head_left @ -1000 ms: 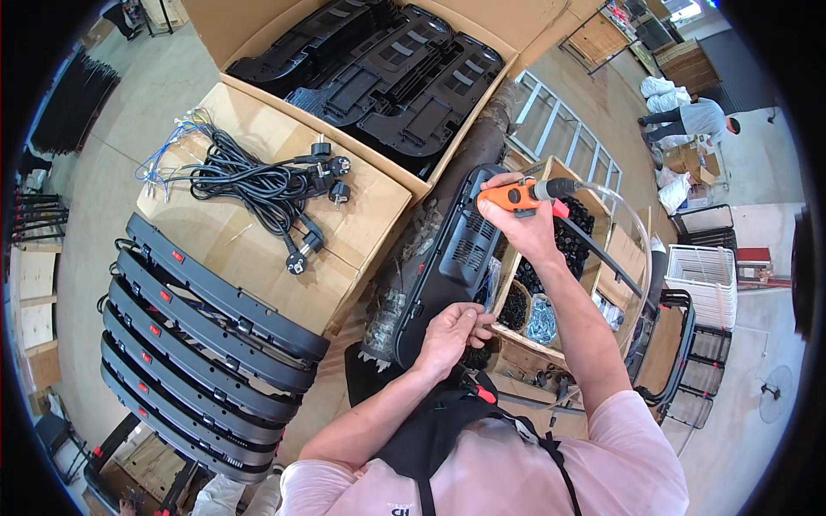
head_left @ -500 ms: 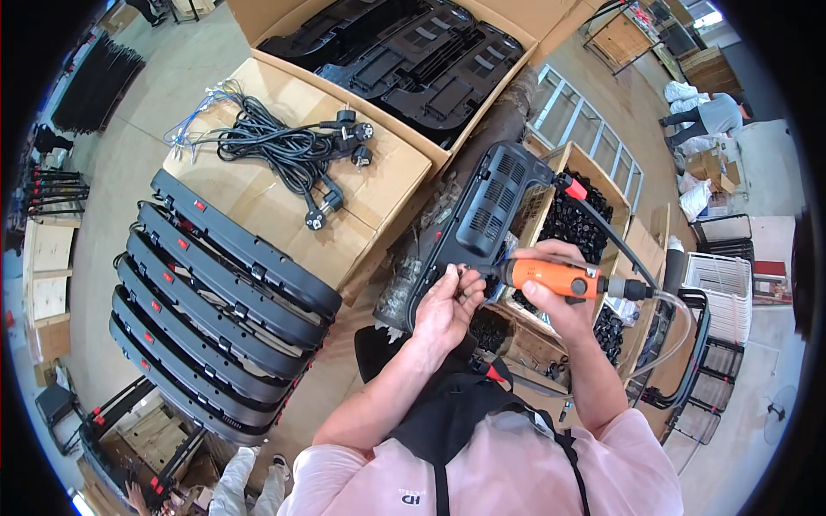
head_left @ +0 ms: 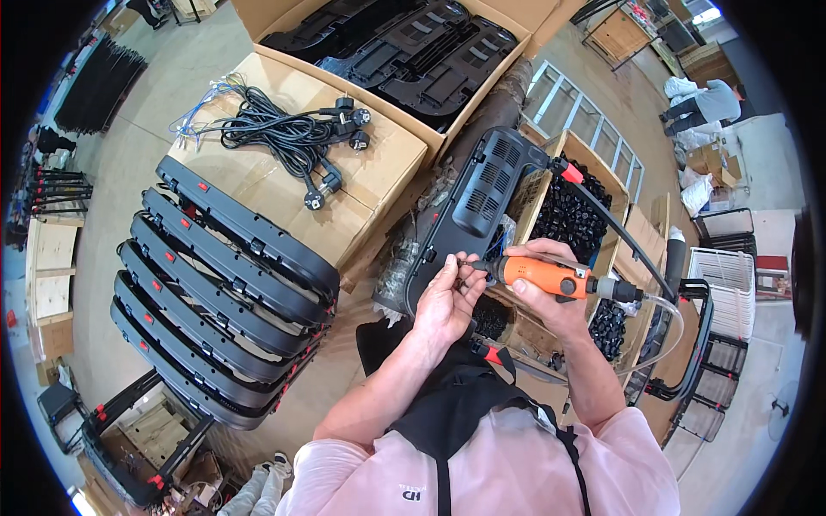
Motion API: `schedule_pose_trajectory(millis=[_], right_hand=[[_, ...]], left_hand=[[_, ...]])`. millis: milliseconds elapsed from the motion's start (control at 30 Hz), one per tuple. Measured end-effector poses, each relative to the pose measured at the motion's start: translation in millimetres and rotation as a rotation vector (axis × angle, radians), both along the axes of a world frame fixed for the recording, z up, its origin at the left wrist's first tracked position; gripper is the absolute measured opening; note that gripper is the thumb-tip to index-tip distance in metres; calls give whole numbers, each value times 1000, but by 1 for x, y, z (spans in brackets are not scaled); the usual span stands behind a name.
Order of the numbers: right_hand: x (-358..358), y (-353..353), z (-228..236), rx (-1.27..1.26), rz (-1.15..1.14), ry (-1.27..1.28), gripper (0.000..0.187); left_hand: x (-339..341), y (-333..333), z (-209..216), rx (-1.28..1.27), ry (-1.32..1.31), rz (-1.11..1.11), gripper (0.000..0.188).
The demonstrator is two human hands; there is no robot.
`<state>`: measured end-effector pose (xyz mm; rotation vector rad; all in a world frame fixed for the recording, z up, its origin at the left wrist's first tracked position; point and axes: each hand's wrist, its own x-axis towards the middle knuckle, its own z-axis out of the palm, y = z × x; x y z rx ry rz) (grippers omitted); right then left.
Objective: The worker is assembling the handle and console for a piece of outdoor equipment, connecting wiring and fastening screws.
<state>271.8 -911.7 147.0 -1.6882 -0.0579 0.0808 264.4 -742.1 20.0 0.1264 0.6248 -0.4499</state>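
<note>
An orange air screwdriver lies level in my right hand, its bit pointing left and a clear hose trailing from its back end. At the tip of that bit is my left hand, thumb and fingers pinched together. Whatever small piece sits between those fingertips is too small to name. Just beyond and under my hands rests a black plastic housing with vent slots, fixed beside a black metal frame tube with a red fitting.
Wooden bins of small black parts stand to the right. At the left are several stacked black housings with red switches. Black power cables lie on a cardboard box; an open carton behind holds black panels. A person stands far right.
The view has shifted slightly. Both my hands stay together at the screwdriver's tip, with the tool in nearly the same position.
</note>
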Motion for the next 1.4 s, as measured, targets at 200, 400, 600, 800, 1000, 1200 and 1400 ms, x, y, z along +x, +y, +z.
schedule_pose_trajectory(millis=[200,400,600,800,1000,1200,1400], right_hand=[[0,18,-7,-24,39,-2,53],[18,34,-29,-82,27,11,54],[31,49,-38,-79,-2,19,48],[39,57,-35,-112,24,35,42],[45,62,-46,-225,116,-85,31],[48,65,-40,-230,150,-48,37],[27,52,-16,-102,62,2,52]], left_hand=[[-4,7,-4,2,46,-1,30],[-18,7,7,201,-86,-167,37],[-45,23,-12,514,-309,-421,30],[-51,41,-9,420,-308,-356,25],[-51,56,-9,489,-340,-445,24],[-50,58,-3,544,-298,-329,26],[-42,54,-8,342,-100,-201,29]])
